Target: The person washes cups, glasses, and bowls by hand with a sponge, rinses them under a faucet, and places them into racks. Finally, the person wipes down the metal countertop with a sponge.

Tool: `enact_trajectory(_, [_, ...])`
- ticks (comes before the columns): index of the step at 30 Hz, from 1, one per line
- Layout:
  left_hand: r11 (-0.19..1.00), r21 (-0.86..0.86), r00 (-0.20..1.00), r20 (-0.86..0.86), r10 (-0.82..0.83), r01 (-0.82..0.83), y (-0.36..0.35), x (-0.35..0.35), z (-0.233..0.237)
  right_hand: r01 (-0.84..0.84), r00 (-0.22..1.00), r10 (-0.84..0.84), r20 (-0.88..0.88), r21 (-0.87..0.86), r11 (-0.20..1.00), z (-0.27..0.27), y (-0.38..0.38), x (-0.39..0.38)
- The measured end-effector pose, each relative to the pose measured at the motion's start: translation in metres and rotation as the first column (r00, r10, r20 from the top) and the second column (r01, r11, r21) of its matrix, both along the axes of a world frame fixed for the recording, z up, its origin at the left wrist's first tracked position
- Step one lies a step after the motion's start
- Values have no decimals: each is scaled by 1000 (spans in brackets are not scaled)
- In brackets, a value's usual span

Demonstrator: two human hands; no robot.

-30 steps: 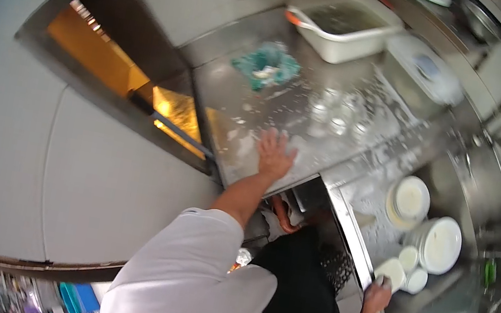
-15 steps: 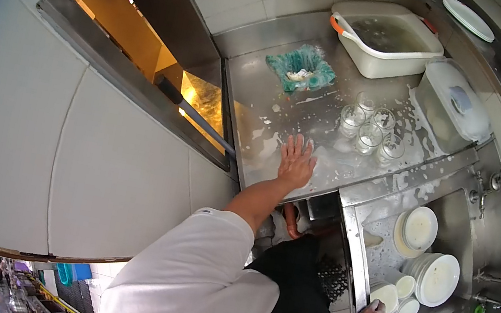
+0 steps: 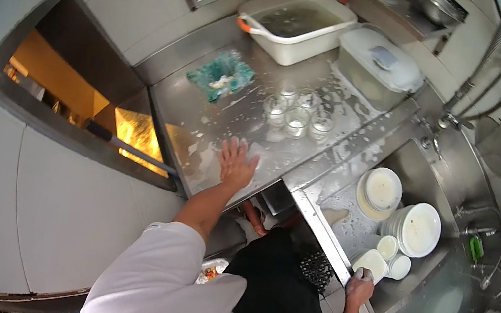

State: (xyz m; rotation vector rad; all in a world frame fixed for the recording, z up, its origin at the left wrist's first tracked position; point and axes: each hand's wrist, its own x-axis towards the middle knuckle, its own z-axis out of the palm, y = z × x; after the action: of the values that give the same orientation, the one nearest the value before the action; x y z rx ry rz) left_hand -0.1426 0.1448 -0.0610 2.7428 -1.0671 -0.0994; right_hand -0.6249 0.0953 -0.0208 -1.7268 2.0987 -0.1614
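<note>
Leftmost, a serving hatch opens in the wall, lit warm yellow inside, with a dark rail along its lower edge. Next to it runs the wet steel counter, streaked with suds. A crumpled green cloth lies near the back of it. The left hand rests on the counter's front part, palm down and fingers spread wide, holding nothing; its arm comes up from a white sleeve. Beyond the hand, a cluster of empty glasses stands upright. Behind them sit a white tub of murky water and, just beside it, a lidded plastic box. Right of the counter the sink drops down, holding two stacks of white plates and a few small bowls. The right hand sits at the sink's front rim, touching or just beside a square white dish. Its fingers look curled, though whether they grip the rim or the dish cannot be told. A tap rises at the far right
</note>
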Motion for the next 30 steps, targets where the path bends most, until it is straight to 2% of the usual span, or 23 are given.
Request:
enact_trajectory(2, [998,-63,1000,6,25,-25,0,0,-3,20,1000,-20,-3,-4,1000,0,0,-2])
enact_trajectory(8, [997,-80,998,59,3,2,1,1,-9,50,998,-48,-33,48,998,-6,-1,-5])
enact_trajectory(12, [994,-105,999,39,19,-14,3,-1,1,9,1000,-8,23,-55,998,-10,0,-5])
enact_trajectory(15, [993,-116,1000,27,1,2,2,-1,-2,16,999,-15,34,-31,999,-6,1,-7])
enact_trajectory(21, [995,-100,1000,15,19,-17,3,0,-2,14,999,-13,35,-16,1000,4,2,-3])
enact_trajectory(26, [998,-58,1000,14,3,-2,5,3,-5,6,999,-3,35,-83,997,-5,3,-5])
enact_trajectory(28, [998,-55,1000,10,3,-3,4,2,-6,17,1000,-17,12,-31,999,-3,2,-4])
enact_trajectory(30, [999,-44,1000,4,1,-1,4,2,-5,37,998,-33,59,-68,997,2,3,-2])
